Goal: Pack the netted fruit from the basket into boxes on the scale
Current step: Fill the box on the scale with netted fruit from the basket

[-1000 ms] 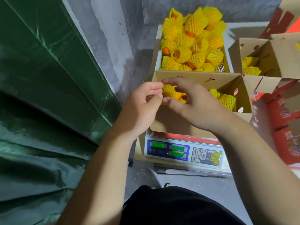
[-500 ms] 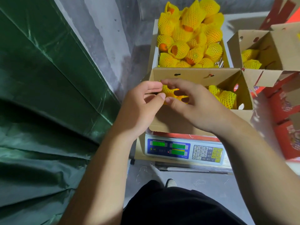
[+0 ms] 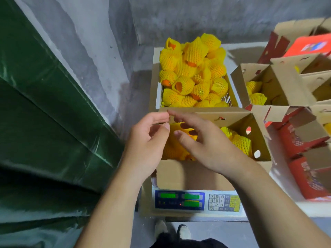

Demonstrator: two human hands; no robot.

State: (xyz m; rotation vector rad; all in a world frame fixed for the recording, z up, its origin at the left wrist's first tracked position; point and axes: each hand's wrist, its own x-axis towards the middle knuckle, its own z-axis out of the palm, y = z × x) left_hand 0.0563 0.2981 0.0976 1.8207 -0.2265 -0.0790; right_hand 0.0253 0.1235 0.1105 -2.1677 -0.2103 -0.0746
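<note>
A white basket (image 3: pixel 157 97) at the back is heaped with orange fruit in yellow foam nets (image 3: pixel 194 76). In front of it an open cardboard box (image 3: pixel 180 174) stands on the electronic scale (image 3: pixel 197 201). The box holds several netted fruit, some at its right side (image 3: pixel 238 142) and one at its left (image 3: pixel 176 140). Both my hands hover over the left half of the box. My left hand (image 3: pixel 148 140) has loosely curled fingers with nothing in them. My right hand (image 3: pixel 207 145) has relaxed, spread fingers just above the left netted fruit, and partly hides it.
A green tarp (image 3: pixel 44 113) fills the left side against a grey concrete wall. On the right stands another open cardboard box (image 3: pixel 279 85) with netted fruit inside. Red printed cartons (image 3: pixel 304 176) are stacked beside it. My shoes show below the scale.
My hands held a netted fruit together over the box's left end. Now they have parted slightly and the fruit lies in the box beneath them.
</note>
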